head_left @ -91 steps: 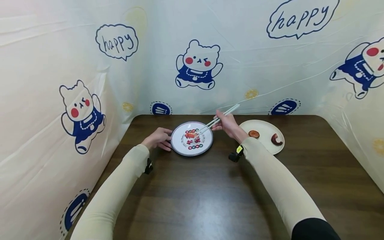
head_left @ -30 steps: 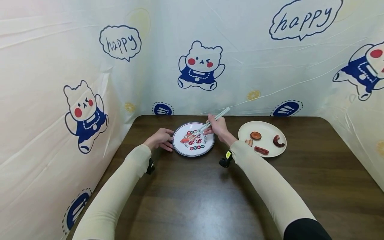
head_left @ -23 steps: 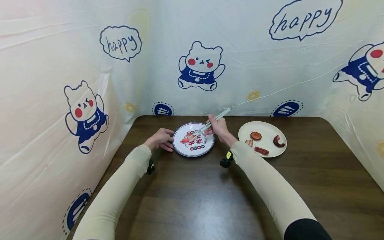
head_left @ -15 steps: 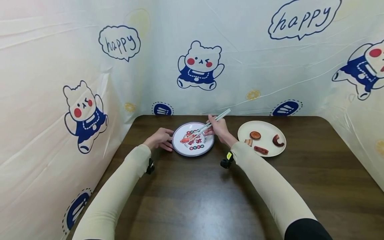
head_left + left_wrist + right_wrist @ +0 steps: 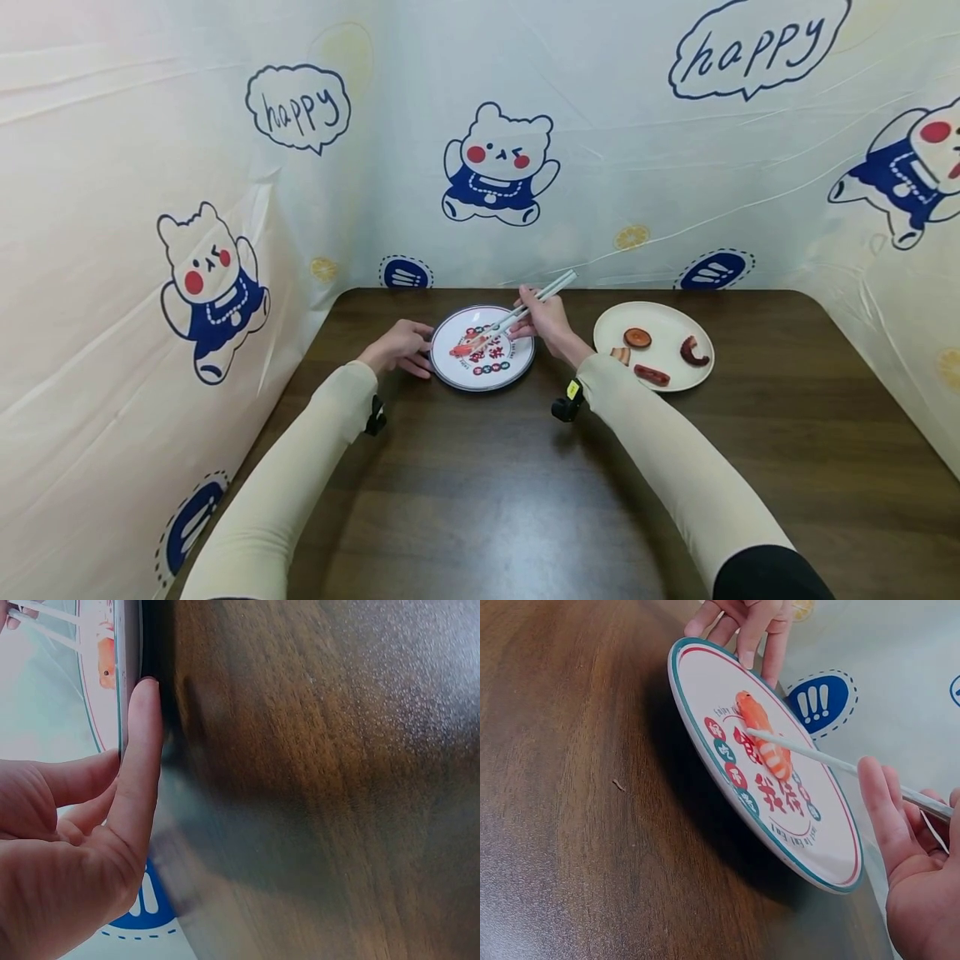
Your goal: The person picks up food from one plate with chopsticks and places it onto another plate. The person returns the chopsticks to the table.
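My left hand [image 5: 402, 347] pinches the left rim of a white plate [image 5: 517, 362] with a blue-green edge and red printed characters. In the left wrist view the thumb is at the rim and a straight finger [image 5: 141, 754] runs along the underside. With my right hand [image 5: 550, 322] I hold a pair of pale chopsticks [image 5: 557, 285] slanting down over the plate. An orange toy shrimp [image 5: 761, 724] with pale stripes lies on the printed middle of the plate. The chopstick tips overlap the shrimp's side in the right wrist view.
A cream plate [image 5: 678, 321] stands to the right with a round brown slice [image 5: 637, 337], a curled dark-red tentacle [image 5: 693, 352], a reddish sausage [image 5: 652, 375] and a bacon-like strip [image 5: 621, 356]. The right sleeve overlaps its near-left edge. A printed curtain [image 5: 495, 258] hangs behind the brown table [image 5: 480, 483].
Since three seconds ago the right hand and chopsticks have moved left, and the shrimp lies farther left on the plate. The sausage and strip came into view. The last second shows almost no motion.
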### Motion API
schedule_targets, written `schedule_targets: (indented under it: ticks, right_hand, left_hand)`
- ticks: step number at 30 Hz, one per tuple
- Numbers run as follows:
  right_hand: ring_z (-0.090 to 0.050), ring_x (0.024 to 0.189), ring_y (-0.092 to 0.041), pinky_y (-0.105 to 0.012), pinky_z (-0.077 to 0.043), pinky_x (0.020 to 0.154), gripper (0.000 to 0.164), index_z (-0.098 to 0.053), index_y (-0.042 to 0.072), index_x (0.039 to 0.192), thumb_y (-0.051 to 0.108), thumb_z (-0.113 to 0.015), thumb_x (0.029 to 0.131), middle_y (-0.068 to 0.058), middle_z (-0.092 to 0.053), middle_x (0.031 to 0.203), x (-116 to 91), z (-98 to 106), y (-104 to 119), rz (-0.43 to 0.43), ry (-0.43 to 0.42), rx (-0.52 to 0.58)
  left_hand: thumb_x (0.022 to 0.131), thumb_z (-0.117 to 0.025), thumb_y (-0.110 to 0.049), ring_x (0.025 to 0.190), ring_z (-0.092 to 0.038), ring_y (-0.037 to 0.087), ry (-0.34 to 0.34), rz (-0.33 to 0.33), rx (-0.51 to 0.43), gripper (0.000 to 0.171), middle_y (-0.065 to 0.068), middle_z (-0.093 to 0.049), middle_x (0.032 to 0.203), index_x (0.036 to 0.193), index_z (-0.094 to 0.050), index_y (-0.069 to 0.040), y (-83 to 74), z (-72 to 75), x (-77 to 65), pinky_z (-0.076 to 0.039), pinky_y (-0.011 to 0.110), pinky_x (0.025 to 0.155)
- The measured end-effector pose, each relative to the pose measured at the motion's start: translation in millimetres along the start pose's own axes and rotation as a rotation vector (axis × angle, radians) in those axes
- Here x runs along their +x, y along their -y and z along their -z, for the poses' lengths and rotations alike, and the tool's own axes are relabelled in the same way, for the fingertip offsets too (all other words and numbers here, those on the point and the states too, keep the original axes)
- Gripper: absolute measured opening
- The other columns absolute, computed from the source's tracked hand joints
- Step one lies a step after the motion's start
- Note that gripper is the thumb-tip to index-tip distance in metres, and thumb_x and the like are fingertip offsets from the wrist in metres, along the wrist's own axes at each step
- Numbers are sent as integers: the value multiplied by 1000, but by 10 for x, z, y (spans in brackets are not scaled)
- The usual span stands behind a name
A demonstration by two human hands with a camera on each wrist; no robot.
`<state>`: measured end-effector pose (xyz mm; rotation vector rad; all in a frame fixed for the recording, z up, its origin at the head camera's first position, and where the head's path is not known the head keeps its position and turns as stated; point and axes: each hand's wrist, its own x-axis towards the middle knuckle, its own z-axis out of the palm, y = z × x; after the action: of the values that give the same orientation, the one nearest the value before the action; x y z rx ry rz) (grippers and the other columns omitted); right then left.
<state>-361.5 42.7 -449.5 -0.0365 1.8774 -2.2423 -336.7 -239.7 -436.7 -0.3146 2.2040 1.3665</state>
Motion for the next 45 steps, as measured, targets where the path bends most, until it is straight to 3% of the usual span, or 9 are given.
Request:
schedule_targets:
  ticks: [17, 24, 33, 45]
  right_hand:
    - [-65, 59, -24, -47, -58, 67, 50, -49, -12, 117, 35, -47, 100, -39, -55, 102, -17, 32, 55, 13, 4, 53]
    - [-66, 60, -27, -45, -58, 65, 47, -51, -10, 113, 35, -48, 99, -37, -58, 99, -34, 79, 105, 26, 3, 58]
    - [-66, 61, -29, -45, -58, 64, 47, -50, -11, 111, 34, -48, 100, -24, -63, 81, -36, 194, 139, 40, -10, 54]
    - [-65, 58, -27, -47, -58, 65, 44, -52, -11, 103, 33, -52, 98, -22, -60, 76, -118, 378, 244, 65, 10, 67]
  left_hand:
    - [98, -48, -6, 79, -66, 32, -4, 1, 2, 50, 23, -54, 112, 146, -35, -7, 2, 1, -11, -58, 42, 70]
    - [98, -48, -5, 79, -66, 32, -4, 9, -5, 51, 23, -54, 113, 147, -34, -8, 13, 7, 11, -58, 43, 70]
    - [98, -49, -6, 80, -66, 32, 0, 16, 0, 51, 23, -53, 114, 147, -34, -9, -1, 9, 12, -58, 42, 70]
    - [98, -50, -6, 80, -67, 32, -4, 1, 32, 51, 23, -53, 115, 147, -34, -8, -31, -1, 8, -58, 43, 72]
